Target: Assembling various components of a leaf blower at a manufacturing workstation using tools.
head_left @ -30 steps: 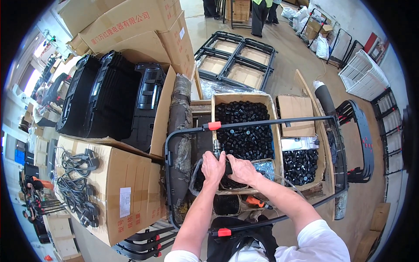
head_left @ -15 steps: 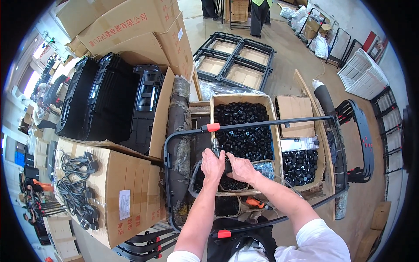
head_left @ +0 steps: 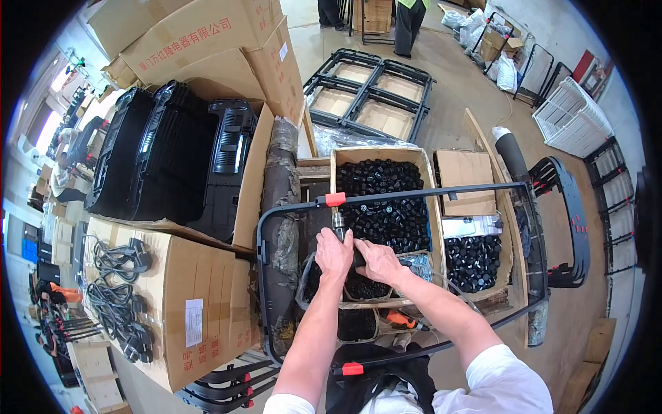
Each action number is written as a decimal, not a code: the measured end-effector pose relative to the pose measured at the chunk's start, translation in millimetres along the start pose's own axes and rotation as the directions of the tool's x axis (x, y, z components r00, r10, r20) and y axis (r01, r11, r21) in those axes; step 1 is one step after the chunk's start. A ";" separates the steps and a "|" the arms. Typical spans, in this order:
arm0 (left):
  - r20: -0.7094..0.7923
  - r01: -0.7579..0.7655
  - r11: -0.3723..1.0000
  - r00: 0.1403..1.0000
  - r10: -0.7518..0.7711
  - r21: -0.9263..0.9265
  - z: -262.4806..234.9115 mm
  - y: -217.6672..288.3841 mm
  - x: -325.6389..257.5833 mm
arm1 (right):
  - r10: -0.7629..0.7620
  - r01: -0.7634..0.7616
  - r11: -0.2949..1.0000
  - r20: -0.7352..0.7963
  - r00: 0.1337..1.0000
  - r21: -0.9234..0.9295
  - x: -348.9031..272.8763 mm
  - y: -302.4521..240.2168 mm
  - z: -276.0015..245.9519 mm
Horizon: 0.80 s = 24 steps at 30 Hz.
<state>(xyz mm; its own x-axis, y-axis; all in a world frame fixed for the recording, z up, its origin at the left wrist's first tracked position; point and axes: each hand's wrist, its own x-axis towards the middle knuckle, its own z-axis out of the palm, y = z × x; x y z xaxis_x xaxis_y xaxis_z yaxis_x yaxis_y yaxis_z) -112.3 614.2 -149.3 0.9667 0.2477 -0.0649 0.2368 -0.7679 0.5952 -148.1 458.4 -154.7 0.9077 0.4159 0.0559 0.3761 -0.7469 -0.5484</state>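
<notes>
Two bare hands were clamped together on one power driver with a dark body and a silver metal chuck (head_left: 338,219): the left hand (head_left: 334,254) gripped it from the left, the right hand (head_left: 378,263) from the right. The driver stood in the middle of the view, its nose aimed at the first of two red plastic clips (head_left: 335,199) on a single black tubular frame with rounded corners (head_left: 400,195); whether the tip touched that clip could not be told. The second clip (head_left: 352,370) sat on the frame's near bar, by the person's waist. The frame lay across two grey, wrapped padded bars, one at the left (head_left: 281,172) and one at the right (head_left: 510,155).

Inside its outline, beyond the hands, one open wooden box (head_left: 334,169) held small black plastic caps, too many to count; a second box (head_left: 507,272), to its right, held more caps and one brown cardboard piece (head_left: 467,181). Just right of the right hand was one heap of silver screws (head_left: 418,264), and nearer the person lay one orange-and-black hand tool (head_left: 401,319). At far left, one open carton (head_left: 249,186) held three visible black moulded plastic shells (head_left: 169,152).
</notes>
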 end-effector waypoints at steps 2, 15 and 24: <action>0.018 0.009 1.000 1.000 -0.009 -0.007 -0.3 2.2 1.1 | -0.021 0.021 1.000 -0.029 0.999 0.019 0.0 -0.8 2.3; 0.054 0.028 1.000 0.998 -0.027 -0.012 -6.8 -1.4 -10.1 | 0.026 -0.025 0.999 -0.015 1.000 0.048 -10.0 -15.1 3.6; 0.055 0.034 0.999 0.998 -0.033 -0.025 -9.4 -3.6 -16.0 | 0.005 -0.004 0.999 -0.040 0.999 0.039 -16.5 -19.0 4.9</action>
<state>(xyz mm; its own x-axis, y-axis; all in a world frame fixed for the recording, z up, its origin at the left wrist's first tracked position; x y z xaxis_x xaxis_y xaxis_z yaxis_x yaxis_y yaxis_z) -129.6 618.6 -142.9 0.9622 0.2401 -0.1283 0.2673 -0.7442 0.6121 -171.1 468.3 -149.2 0.9164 0.3908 0.0863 0.3650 -0.7276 -0.5809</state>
